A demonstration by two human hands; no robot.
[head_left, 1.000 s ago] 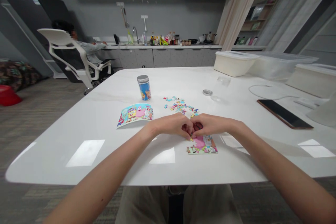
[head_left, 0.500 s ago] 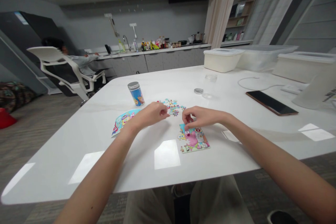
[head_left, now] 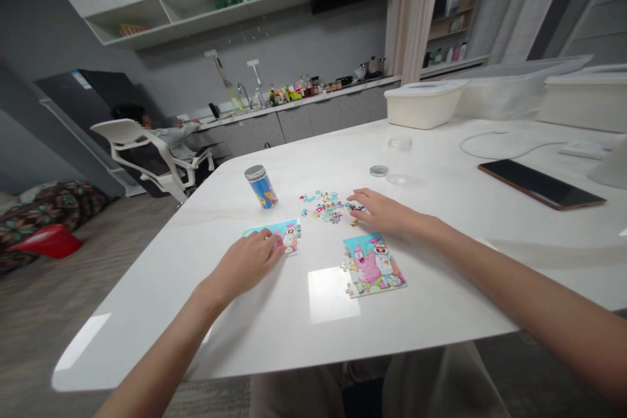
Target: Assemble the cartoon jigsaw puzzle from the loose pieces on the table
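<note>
Drawn apart since the earlier frame, the left hand (head_left: 243,266) has been moved onto a printed picture card (head_left: 292,235), while the right hand (head_left: 385,212) has been extended toward a scatter of loose jigsaw pieces (head_left: 329,207), as seen from the head view. Both grips are held open: the card is covered by relaxed fingers, and no piece is seen gripped by the right fingertips (head_left: 356,194), which are placed at the edge of the scatter. A partly assembled jigsaw (head_left: 373,266), showing a pink starfish figure, is laid flat on the glossy white tabletop (head_left: 431,300), nearer the person than the loose pieces. Its pieces are judged light, thin and stiff, likely to be taken most surely by their edges between fingertips, since they may slide on the slick surface. The joined section would probably be slid rather than lifted. Beyond them, a blue canister (head_left: 261,187) is stood upright, and a small metal lid (head_left: 379,171) is lying near a clear jar (head_left: 399,144).
</note>
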